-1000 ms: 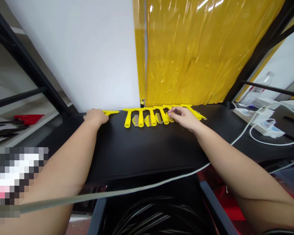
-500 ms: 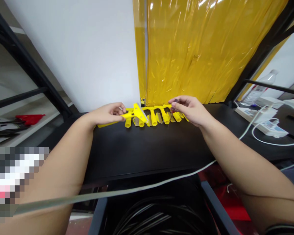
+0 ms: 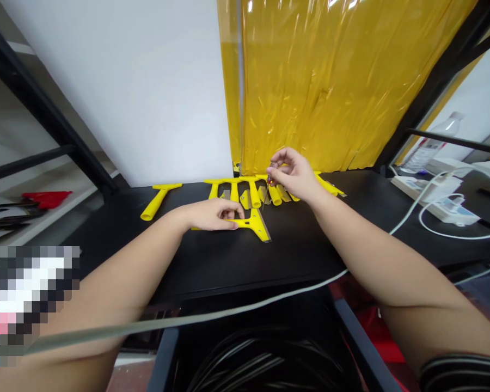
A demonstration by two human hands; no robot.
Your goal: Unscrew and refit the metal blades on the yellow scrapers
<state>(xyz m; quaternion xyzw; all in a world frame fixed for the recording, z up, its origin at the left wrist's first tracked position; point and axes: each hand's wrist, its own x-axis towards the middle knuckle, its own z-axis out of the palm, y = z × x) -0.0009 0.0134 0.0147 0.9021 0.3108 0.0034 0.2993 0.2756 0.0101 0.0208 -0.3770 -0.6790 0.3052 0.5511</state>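
Closed around the handle of a yellow scraper [image 3: 259, 225], my left hand [image 3: 212, 214] keeps it low over the black table, blade end pointing right. My right hand [image 3: 294, 174] pinches a small screwdriver [image 3: 270, 173] whose thin shaft points down toward the scraper's head; whether the tip touches it I cannot tell. Behind both hands lies a row of several more yellow scrapers [image 3: 233, 190] with metal blades, partly hidden by my right hand. One separate yellow scraper handle [image 3: 157, 202] rests at the left, beyond my left forearm.
A white cable [image 3: 245, 307] crosses in front of the black table [image 3: 228, 267]. White power strips [image 3: 441, 204] with cords and a clear plastic bottle [image 3: 435, 139] stand at the right. A white panel [image 3: 126, 92] and yellow film [image 3: 318, 81] close off the back.
My left hand has brought the scraper down and to the right, nearer me. My right hand has moved left with the screwdriver, over the scraper's head. The separate handle at left is now uncovered.
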